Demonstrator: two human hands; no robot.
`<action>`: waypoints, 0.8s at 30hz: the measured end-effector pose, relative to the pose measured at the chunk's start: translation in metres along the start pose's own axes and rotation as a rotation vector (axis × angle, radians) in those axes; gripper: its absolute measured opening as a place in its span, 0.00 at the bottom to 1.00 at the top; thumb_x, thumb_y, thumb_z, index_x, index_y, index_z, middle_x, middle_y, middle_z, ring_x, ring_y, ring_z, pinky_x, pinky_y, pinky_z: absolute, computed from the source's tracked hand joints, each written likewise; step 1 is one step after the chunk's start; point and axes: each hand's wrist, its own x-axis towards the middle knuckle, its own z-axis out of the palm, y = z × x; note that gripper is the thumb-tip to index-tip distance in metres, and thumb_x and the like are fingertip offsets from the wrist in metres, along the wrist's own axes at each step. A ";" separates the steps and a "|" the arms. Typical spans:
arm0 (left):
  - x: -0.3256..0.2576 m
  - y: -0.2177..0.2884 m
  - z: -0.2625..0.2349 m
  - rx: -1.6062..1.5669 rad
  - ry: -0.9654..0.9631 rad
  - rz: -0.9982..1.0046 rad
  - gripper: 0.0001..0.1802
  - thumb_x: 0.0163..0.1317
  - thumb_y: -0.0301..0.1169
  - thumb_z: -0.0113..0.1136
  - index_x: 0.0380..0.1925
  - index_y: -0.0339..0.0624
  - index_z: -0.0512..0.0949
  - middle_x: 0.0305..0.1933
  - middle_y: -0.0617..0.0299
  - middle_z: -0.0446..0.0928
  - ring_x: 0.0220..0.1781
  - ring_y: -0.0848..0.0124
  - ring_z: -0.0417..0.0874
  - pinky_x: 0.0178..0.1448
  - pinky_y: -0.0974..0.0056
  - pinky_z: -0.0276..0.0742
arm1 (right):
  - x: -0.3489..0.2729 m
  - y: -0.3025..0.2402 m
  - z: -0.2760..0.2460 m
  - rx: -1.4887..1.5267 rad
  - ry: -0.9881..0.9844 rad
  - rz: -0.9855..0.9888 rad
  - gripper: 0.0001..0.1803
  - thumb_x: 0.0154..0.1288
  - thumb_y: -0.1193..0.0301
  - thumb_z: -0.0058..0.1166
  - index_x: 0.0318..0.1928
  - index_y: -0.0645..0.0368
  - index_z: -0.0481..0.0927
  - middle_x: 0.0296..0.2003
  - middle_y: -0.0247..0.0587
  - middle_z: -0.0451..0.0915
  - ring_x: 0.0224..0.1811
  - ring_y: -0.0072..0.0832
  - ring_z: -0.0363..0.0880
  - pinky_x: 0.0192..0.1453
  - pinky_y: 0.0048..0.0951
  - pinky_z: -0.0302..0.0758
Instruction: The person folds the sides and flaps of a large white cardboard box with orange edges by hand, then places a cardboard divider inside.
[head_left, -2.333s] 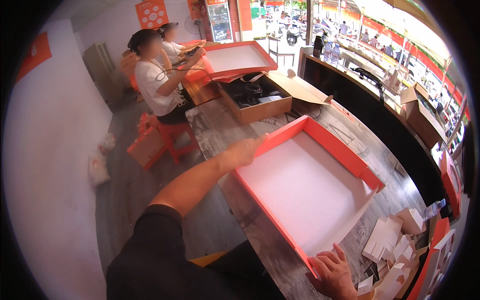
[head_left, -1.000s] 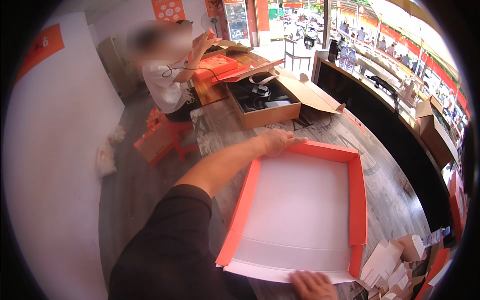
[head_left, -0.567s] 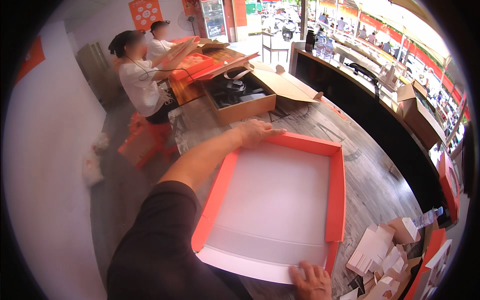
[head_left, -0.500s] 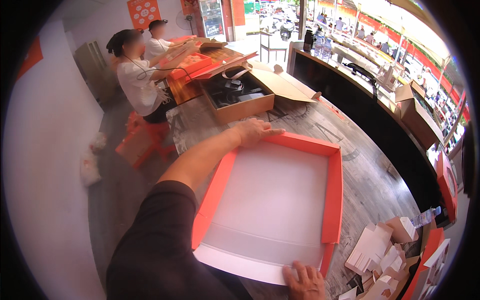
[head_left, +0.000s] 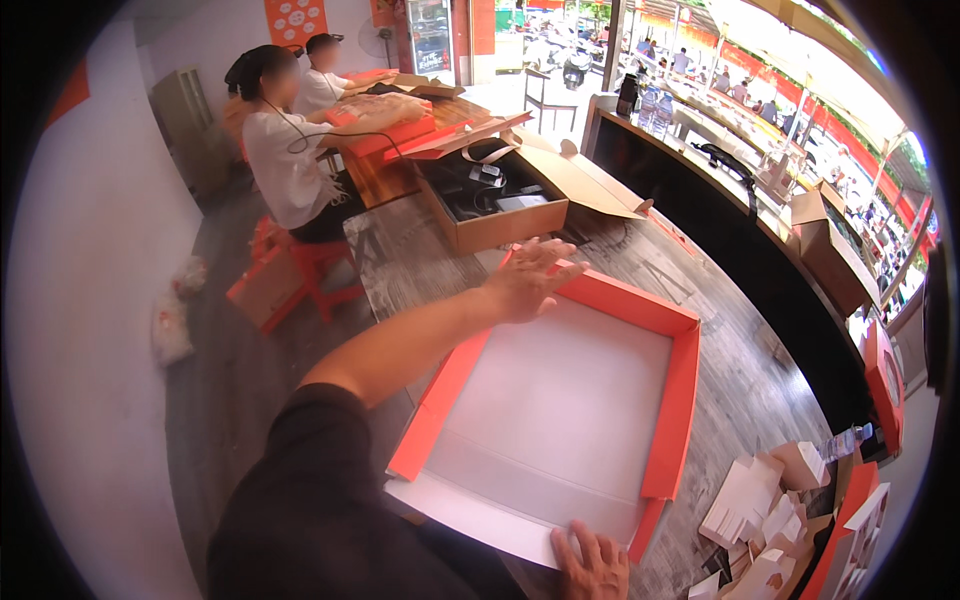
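- Left hand (head_left: 533, 280): centre of the frame, fingers spread, back of hand up, over the far left corner of the shallow orange box (head_left: 672, 410); contact with the rim hard to tell.
- Right hand (head_left: 592, 566): bottom of the frame, right of centre; fingers slightly apart at the white near flap (head_left: 480, 522), by the box's near right corner; pinch or just resting, cannot tell (thumb unclear).
- Orange box: middle of the frame, on the grey wood-look tabletop (head_left: 765, 390), white inside up; far, left and right walls upright; near flap laid out flat.
- Brown carton (head_left: 508, 228): upper middle, lid open, black items inside; just beyond the orange box.
- Lower right: pile of white and brown card pieces (head_left: 742, 500); clear bottle (head_left: 846, 441) beside it.
- Upper left: two co-workers in white tops, seated; red stool (head_left: 328, 275) under the nearer one.
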 end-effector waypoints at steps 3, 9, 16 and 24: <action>-0.042 0.023 -0.046 -0.186 0.129 -0.134 0.53 0.56 0.34 0.78 0.81 0.55 0.61 0.80 0.45 0.60 0.81 0.47 0.63 0.83 0.49 0.62 | 0.001 -0.008 -0.003 -0.016 -0.008 0.017 0.32 0.68 0.70 0.54 0.73 0.48 0.74 0.73 0.41 0.73 0.67 0.47 0.74 0.68 0.54 0.71; -0.184 0.061 -0.114 -0.535 -0.149 -0.419 0.55 0.65 0.48 0.73 0.83 0.41 0.52 0.81 0.38 0.58 0.83 0.44 0.62 0.83 0.51 0.62 | 0.009 -0.026 -0.021 0.094 -0.010 0.037 0.31 0.69 0.67 0.59 0.72 0.53 0.73 0.70 0.47 0.74 0.64 0.49 0.76 0.66 0.52 0.74; -0.198 0.095 -0.153 -0.807 -0.399 -0.831 0.50 0.65 0.40 0.66 0.81 0.32 0.53 0.72 0.30 0.71 0.73 0.41 0.75 0.76 0.52 0.70 | 0.007 0.017 -0.077 0.331 0.352 0.032 0.32 0.62 0.72 0.66 0.68 0.55 0.77 0.66 0.52 0.78 0.66 0.52 0.77 0.67 0.49 0.76; -0.193 0.085 -0.129 -0.592 -0.332 -0.640 0.45 0.67 0.37 0.59 0.81 0.35 0.53 0.70 0.33 0.74 0.70 0.40 0.77 0.74 0.49 0.73 | -0.006 0.064 -0.055 0.551 0.273 0.283 0.39 0.55 0.71 0.72 0.69 0.58 0.75 0.74 0.58 0.69 0.74 0.59 0.68 0.73 0.50 0.73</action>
